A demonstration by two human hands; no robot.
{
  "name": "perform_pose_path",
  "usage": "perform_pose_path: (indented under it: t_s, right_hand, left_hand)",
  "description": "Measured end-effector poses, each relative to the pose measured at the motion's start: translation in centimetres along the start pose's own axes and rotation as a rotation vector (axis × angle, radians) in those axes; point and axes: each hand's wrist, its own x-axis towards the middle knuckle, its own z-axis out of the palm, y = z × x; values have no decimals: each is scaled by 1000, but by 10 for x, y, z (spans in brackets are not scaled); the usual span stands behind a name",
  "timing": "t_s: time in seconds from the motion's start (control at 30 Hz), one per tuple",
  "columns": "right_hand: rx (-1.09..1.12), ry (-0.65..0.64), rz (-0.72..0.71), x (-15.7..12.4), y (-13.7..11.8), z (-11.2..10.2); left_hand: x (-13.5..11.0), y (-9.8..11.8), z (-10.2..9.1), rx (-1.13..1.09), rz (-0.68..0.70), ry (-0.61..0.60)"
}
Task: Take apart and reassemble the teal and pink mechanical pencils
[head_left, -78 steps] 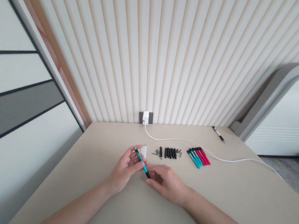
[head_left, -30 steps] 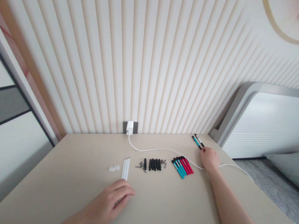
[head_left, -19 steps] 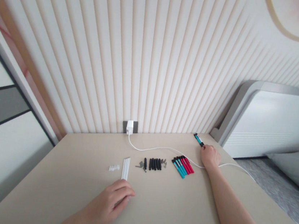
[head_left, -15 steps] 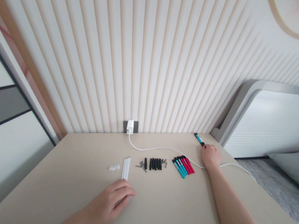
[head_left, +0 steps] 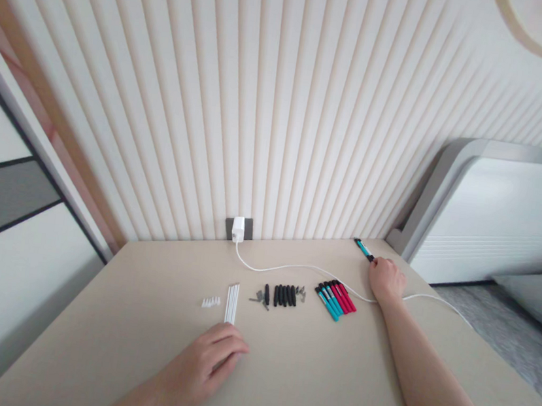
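Note:
My right hand (head_left: 386, 280) reaches to the far right of the table, its fingers closed at the near end of a teal and black pen (head_left: 365, 249). That pen slants toward the wall. On the tabletop in front, my left hand (head_left: 212, 360) rests with its fingers curled together; nothing shows in them. Just beyond it lies a bundle of thin white sticks (head_left: 231, 303), their near ends partly behind the hand. To their left sit small white plastic pieces (head_left: 211, 302). Several black grips (head_left: 285, 296) lie in a row, then teal pen barrels (head_left: 327, 300) and red pen barrels (head_left: 344, 298).
A white charger (head_left: 238, 228) is plugged in at the ribbed wall (head_left: 284, 99). Its white cable (head_left: 287, 267) runs across the table (head_left: 308, 379) and passes by my right wrist. Small grey metal parts (head_left: 258, 297) lie beside the black grips. A bed headboard (head_left: 502, 211) stands at right.
The whole view has shifted slightly. Both hands stay nearly where they were, with the right one still at the pen.

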Motion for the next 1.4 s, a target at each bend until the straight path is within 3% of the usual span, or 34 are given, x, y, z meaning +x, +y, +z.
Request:
perform_pose_path:
  t_s: [0.27, 0.4, 0.53, 0.73, 0.87, 1.0, 1.13, 1.27, 1.4]
  right_hand:
    - [-26, 76, -69, -12, -4, -15]
    - [23, 207, -232, -34, -22, -36]
    - [235, 366, -563, -85, -65, -58]
    - [383, 208, -984, -193, -141, -71]
    - [386, 139, -1119, -236, -165, -61]
    - [444, 39, -1197, -243, -158, -54]
    - [555, -69, -1168, -229, -139, -58]
    - [558, -43, -1069, -213, -130, -60]
    - [490, -31, -1027, -205, -129, -55]
  left_hand:
    - [0, -1, 1, 62, 53, -5]
    - [2, 0, 2, 113, 84, 2]
    - [4, 0, 2, 237, 126, -4]
    - [5, -12, -7, 425, -29, 111]
    - [3, -19, -12, 504, -97, 150]
    - [0, -23, -15, 557, -147, 166]
    - [-2, -34, -22, 586, -206, 198]
    - [-3, -39, -26, 553, -222, 214]
    - [-1, -24, -18, 477, -172, 209]
